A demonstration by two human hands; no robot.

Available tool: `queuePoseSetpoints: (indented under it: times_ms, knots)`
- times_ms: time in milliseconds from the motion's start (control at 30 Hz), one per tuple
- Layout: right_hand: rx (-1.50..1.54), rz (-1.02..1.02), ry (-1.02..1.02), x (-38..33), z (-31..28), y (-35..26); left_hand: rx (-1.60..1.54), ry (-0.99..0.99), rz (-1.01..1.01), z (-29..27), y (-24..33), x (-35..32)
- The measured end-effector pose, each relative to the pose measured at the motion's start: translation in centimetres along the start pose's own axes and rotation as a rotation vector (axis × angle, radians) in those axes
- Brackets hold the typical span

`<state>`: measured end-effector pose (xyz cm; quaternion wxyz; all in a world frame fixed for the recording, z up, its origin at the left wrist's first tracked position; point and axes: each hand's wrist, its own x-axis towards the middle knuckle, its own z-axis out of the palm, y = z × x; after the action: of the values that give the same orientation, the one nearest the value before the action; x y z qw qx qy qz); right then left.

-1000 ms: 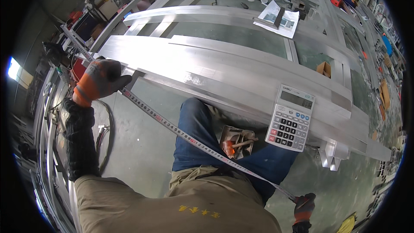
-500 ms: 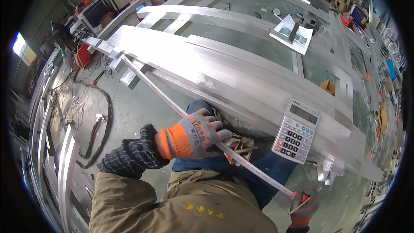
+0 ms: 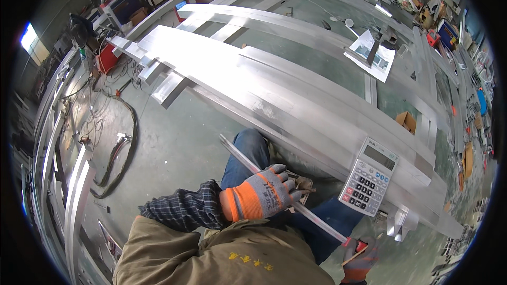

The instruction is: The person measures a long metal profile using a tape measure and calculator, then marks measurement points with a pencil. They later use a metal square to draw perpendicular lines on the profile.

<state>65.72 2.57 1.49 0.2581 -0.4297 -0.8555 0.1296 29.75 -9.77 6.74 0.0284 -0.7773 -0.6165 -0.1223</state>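
Note:
My left hand (image 3: pixel 264 192), in a grey and orange work glove, is closed around the blade of a tape measure (image 3: pixel 322 226). The blade runs slantwise across my thighs, its free end (image 3: pixel 237 153) up and left of that hand, over my left knee. At the lower right, my gloved right hand (image 3: pixel 360 261) grips the red case, which the fingers mostly hide. A thin wooden stick like a pencil (image 3: pixel 354 255) also lies in this hand. Beyond both hands, a white calculator (image 3: pixel 368 177) rests on broad silver metal profiles (image 3: pixel 296 97).
Printed sheets (image 3: pixel 372 55) lie farther back on the frame, under a dark metal piece. An open cardboard box (image 3: pixel 405 122) stands behind the calculator. Cables (image 3: pixel 132 148) trail over the floor at left, beside upright metal lengths (image 3: pixel 79 200). Clutter lines the right side.
The blade's free end has come away from the profiles' left end and drawn back toward my hands, so the exposed blade is much shorter. My left hand has shifted right and closer.

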Motion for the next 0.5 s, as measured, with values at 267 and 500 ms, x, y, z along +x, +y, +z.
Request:
queuePoseSetpoints:
  times_ms: [267,500]
  knots:
    - [0.091,0.081,-0.008,0.8,0.4,-2.8,-0.125,-0.091,0.034,0.6,0.5,1.0]
    - [0.292,0.032,-0.041,0.8,2.5,-4.9,-0.853,-0.046,-0.063,3.4,2.5,0.5]
